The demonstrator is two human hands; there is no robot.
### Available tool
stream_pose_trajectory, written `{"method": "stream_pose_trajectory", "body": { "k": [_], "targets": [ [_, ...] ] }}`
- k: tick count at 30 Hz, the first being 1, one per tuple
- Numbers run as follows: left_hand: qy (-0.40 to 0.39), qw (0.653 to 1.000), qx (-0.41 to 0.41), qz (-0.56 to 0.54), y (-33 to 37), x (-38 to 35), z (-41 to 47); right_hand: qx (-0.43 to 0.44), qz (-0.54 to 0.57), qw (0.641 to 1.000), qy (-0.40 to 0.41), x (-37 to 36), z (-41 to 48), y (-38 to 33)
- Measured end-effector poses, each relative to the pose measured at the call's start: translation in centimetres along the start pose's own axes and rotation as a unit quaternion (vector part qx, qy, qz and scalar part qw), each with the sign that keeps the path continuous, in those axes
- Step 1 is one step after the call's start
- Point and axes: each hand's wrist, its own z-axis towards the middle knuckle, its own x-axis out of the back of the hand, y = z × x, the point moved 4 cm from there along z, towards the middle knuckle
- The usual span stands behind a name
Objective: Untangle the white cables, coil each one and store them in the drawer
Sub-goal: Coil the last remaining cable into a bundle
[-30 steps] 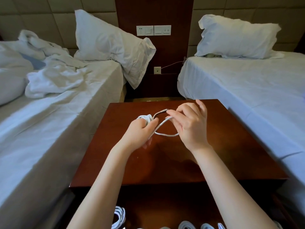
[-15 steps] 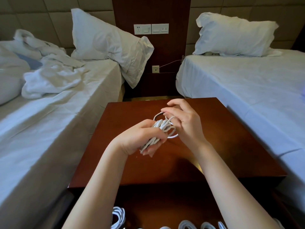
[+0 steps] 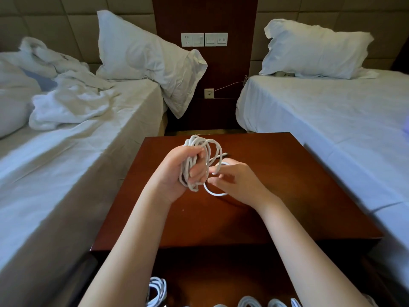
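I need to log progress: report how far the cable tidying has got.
Done: several coiled cables already lie in the open drawer. In hand: the left hand grips a mostly wound coil, and the right hand pinches its loose tail loop. Left: finish that wrap and put the coil in the drawer.

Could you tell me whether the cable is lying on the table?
No, the left hand grips the cable above the table.
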Motion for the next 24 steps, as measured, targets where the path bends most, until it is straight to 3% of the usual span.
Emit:
{"method": "stream_pose_trajectory", "body": {
  "k": [3, 6, 10, 13, 19, 21, 24],
  "targets": [
    [0.021, 0.997, -0.013, -0.076, -0.6, -0.3, 0.5, 0.002, -0.050, 0.998, -0.031, -0.3, 0.2, -0.5],
    [0.066, 0.993, -0.039, -0.084, -0.7, -0.4, 0.8, -0.009, -0.083, 0.995, -0.057, -0.3, 0.2, -0.5],
    [0.135, 0.973, -0.124, -0.143, 0.6, 0.9, 0.5, -0.069, -0.002, 0.993, -0.100, -1.1, 0.1, -1.5],
    [0.149, 0.959, -0.152, -0.187, 1.4, 2.1, 0.1, -0.065, 0.022, 0.988, -0.141, -2.5, 0.2, -3.1],
    [0.260, 0.933, -0.206, -0.139, 1.5, 3.0, -0.2, -0.047, 0.030, 0.983, -0.174, -2.8, 0.2, -4.4],
    [0.262, 0.934, -0.206, -0.129, 1.6, 3.2, -0.3, -0.041, 0.027, 0.985, -0.164, -2.5, 0.1, -4.5],
    [0.251, 0.952, -0.167, -0.060, 2.0, 3.4, -0.6, -0.036, -0.013, 0.997, -0.063, -0.9, 0.3, -3.6]
  ]
}}
